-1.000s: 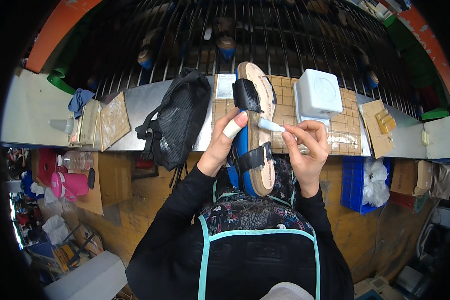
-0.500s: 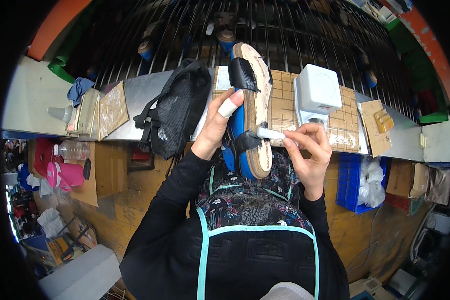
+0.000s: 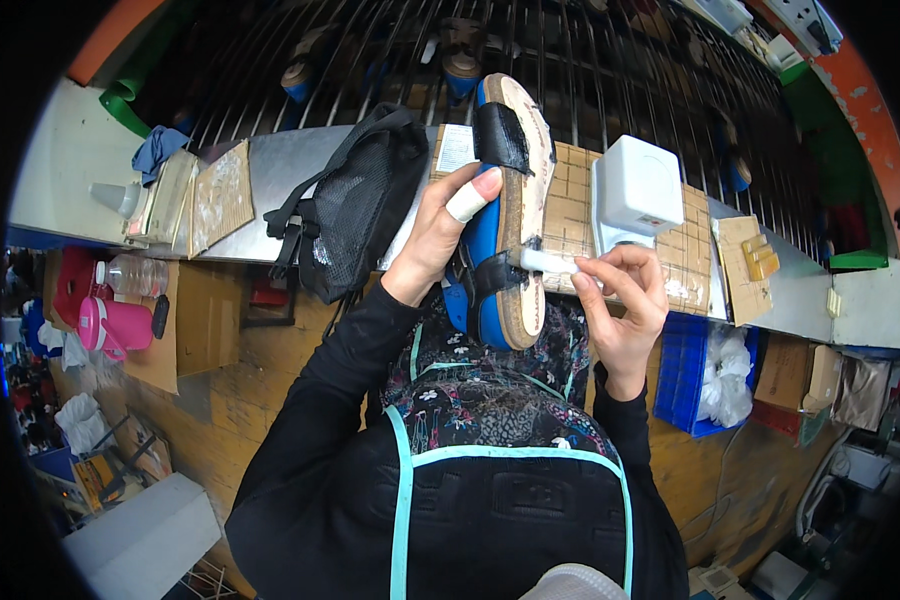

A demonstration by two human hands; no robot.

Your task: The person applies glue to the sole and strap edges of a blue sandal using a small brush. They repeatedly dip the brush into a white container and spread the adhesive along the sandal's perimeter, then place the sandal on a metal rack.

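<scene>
- Sandal [image 3: 515,212]: left of the white container [image 3: 642,185].
- Left hand [image 3: 435,232]: clamped on the sandal's side, farther left of the container.
- Right hand [image 3: 625,308]: pinching a white stick-like tool [image 3: 547,262], near side of the container.
- Change: the tool has shifted from mid-sandal to the near strap [image 3: 496,277], so attention now sits there.

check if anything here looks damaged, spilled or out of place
The orange frame at upper right has chipped, patchy paint, so it looks worn. The left hand, holding the sandal, has a white wrap around its thumb, perhaps just protection. No obvious spill shows.
</scene>
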